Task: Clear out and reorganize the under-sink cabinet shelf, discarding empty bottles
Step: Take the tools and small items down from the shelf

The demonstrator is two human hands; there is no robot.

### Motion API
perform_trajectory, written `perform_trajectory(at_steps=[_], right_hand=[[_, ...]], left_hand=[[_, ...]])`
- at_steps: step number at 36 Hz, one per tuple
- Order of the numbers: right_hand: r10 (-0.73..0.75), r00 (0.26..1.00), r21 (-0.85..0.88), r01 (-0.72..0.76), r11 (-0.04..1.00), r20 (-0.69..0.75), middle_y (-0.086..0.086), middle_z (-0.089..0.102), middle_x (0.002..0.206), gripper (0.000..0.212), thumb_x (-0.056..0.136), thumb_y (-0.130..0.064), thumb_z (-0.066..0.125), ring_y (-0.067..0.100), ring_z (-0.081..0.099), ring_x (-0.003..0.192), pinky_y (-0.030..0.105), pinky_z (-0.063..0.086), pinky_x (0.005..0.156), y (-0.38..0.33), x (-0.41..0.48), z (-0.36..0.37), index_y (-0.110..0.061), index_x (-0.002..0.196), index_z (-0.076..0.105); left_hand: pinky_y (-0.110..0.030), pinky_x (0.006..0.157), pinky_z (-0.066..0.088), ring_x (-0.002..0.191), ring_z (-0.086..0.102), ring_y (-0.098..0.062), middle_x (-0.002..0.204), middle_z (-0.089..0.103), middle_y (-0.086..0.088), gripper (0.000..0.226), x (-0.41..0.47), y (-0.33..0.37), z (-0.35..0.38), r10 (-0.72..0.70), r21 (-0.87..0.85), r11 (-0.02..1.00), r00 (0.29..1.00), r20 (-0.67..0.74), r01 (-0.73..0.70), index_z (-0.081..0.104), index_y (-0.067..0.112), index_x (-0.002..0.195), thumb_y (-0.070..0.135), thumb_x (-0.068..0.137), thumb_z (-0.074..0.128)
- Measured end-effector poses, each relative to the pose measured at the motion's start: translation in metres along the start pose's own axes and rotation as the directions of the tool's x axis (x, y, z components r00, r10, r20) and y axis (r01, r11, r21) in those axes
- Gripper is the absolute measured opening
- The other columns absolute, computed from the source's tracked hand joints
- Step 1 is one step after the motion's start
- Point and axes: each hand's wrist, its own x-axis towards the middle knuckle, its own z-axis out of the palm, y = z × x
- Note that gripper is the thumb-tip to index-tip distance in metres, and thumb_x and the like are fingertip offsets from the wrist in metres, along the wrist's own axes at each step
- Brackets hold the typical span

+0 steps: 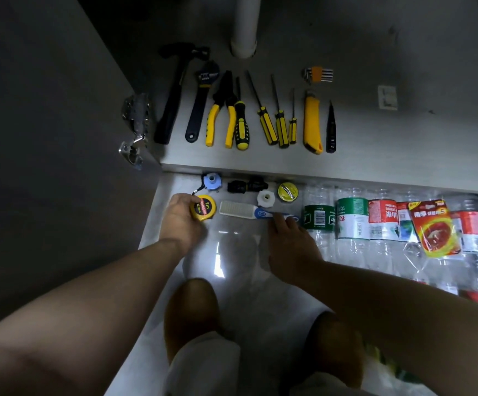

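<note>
Seen from the head camera, a person crouched at an open under-sink cabinet closes the left hand (181, 215) around a round yellow tape measure (203, 207) whose black face reads "2m", held just above the pale floor (243, 298) below the shelf edge. The right hand (289, 238) rests on the floor with its fingers lying loosely on the blue end of a white-and-blue brush-like tool (253, 210), not wrapped around it. On the grey cabinet shelf (403, 138) a neat row holds one black hammer (174, 92), one black adjustable wrench (202, 101), one pair of yellow-handled pliers (222, 110), four yellow-and-black screwdrivers (266, 110), one yellow utility knife (312, 124), one slim black tester pen (331, 130) and one orange-clipped set of hex keys (317, 74), with a white drain pipe (245, 27) rising behind. To the right on the floor lie at least five clear plastic bottles (352, 221) side by side, labels green, red and white with Chinese lettering too blurred to read; one barcode shows. A red-and-yellow food sachet (433, 227) lies across them.
</note>
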Motion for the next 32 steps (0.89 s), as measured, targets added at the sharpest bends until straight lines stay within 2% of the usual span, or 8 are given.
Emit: perform_trajectory(at_steps=[4, 9, 15, 19, 22, 25, 29, 32], right_hand=[[-0.096, 0.993, 0.021, 0.097, 0.995, -0.063, 0.011, 0.036, 0.146, 0.064, 0.087, -0.027, 0.064, 0.029, 0.05, 0.123, 0.042, 0.052, 0.099, 0.007, 0.0, -0.012, -0.009, 0.144, 0.039], [-0.254, 0.932, 0.052, 0.276, 0.96, -0.258, 0.007, 0.052, 0.12, 0.028, 0.089, -0.021, 0.052, 0.028, 0.061, 0.097, 0.034, 0.05, 0.069, 0.026, 0.001, -0.056, -0.015, 0.116, 0.062], [0.02, 0.821, 0.267, 0.162, 0.95, -0.57, 0.005, 0.048, 0.109, 0.011, 0.092, -0.013, 0.054, 0.023, 0.055, 0.08, 0.042, 0.054, 0.068, 0.063, 0.008, -0.113, -0.016, 0.102, 0.057], [0.237, 0.833, 0.419, -0.007, 0.908, -0.499, 0.011, 0.044, 0.126, 0.031, 0.092, -0.012, 0.058, 0.034, 0.06, 0.094, 0.04, 0.054, 0.087, 0.09, 0.03, -0.139, -0.017, 0.123, 0.057], [0.215, 0.875, 0.376, -0.042, 0.926, -0.433, 0.015, 0.045, 0.13, 0.038, 0.095, -0.018, 0.056, 0.038, 0.059, 0.104, 0.037, 0.048, 0.097, 0.105, 0.046, -0.15, -0.019, 0.133, 0.058], [0.128, 0.889, 0.237, -0.023, 0.971, -0.439, 0.012, 0.053, 0.119, 0.031, 0.095, -0.025, 0.06, 0.035, 0.06, 0.097, 0.037, 0.051, 0.083, 0.109, 0.057, -0.154, -0.018, 0.125, 0.059], [0.187, 0.872, 0.255, -0.074, 0.964, -0.452, 0.009, 0.054, 0.101, 0.024, 0.089, -0.027, 0.068, 0.03, 0.055, 0.084, 0.032, 0.042, 0.069, 0.108, 0.065, -0.155, -0.017, 0.103, 0.051], [0.272, 0.877, 0.335, -0.139, 0.932, -0.395, 0.013, 0.059, 0.099, 0.026, 0.083, -0.016, 0.068, 0.032, 0.057, 0.085, 0.034, 0.045, 0.066, 0.105, 0.067, -0.156, -0.012, 0.099, 0.048]], left_hand=[[-0.022, 0.097, 0.043, 0.11, 0.058, -0.03, 0.125, 0.054, -0.017, 0.039, 0.003, 0.007, -0.002, 0.005, 0.069, 0.998, 1.0, 0.024, -0.007, 0.067, 0.002, 0.118, -0.009, 0.08, 0.067], [-0.032, 0.082, 0.05, 0.094, 0.059, -0.019, 0.107, 0.057, 0.001, 0.014, -0.002, 0.031, -0.005, 0.16, 0.123, 0.98, 0.987, -0.011, -0.158, 0.07, 0.021, 0.099, 0.014, 0.091, 0.06], [-0.019, 0.067, 0.052, 0.079, 0.065, -0.004, 0.081, 0.07, 0.01, 0.011, -0.008, 0.081, 0.004, 0.358, -0.114, 0.932, 0.925, 0.129, -0.345, 0.07, 0.027, 0.09, 0.016, 0.089, 0.068], [-0.019, 0.061, 0.049, 0.069, 0.062, -0.013, 0.073, 0.067, 0.005, 0.011, 0.001, 0.117, 0.009, 0.396, -0.305, 0.886, 0.913, 0.103, -0.349, 0.071, 0.024, 0.089, 0.015, 0.092, 0.064], [-0.029, 0.065, 0.054, 0.075, 0.066, -0.022, 0.077, 0.067, -0.004, 0.014, 0.012, 0.143, 0.009, 0.383, -0.442, 0.843, 0.919, 0.092, -0.307, 0.072, 0.02, 0.092, 0.012, 0.094, 0.061], [-0.017, 0.061, 0.053, 0.075, 0.07, -0.012, 0.085, 0.072, -0.008, 0.013, 0.023, 0.164, 0.008, 0.368, -0.549, 0.792, 0.926, 0.078, -0.268, 0.07, 0.014, 0.099, 0.007, 0.097, 0.059], [-0.034, 0.067, 0.064, 0.084, 0.074, -0.026, 0.097, 0.072, -0.017, 0.014, 0.03, 0.179, 0.007, 0.273, -0.649, 0.755, 0.944, 0.183, -0.093, 0.063, 0.009, 0.112, 0.007, 0.1, 0.057], [-0.029, 0.067, 0.062, 0.088, 0.074, -0.029, 0.1, 0.071, -0.02, 0.016, 0.03, 0.185, 0.009, 0.252, -0.664, 0.746, 0.944, 0.214, -0.048, 0.063, 0.006, 0.115, 0.005, 0.1, 0.057]])
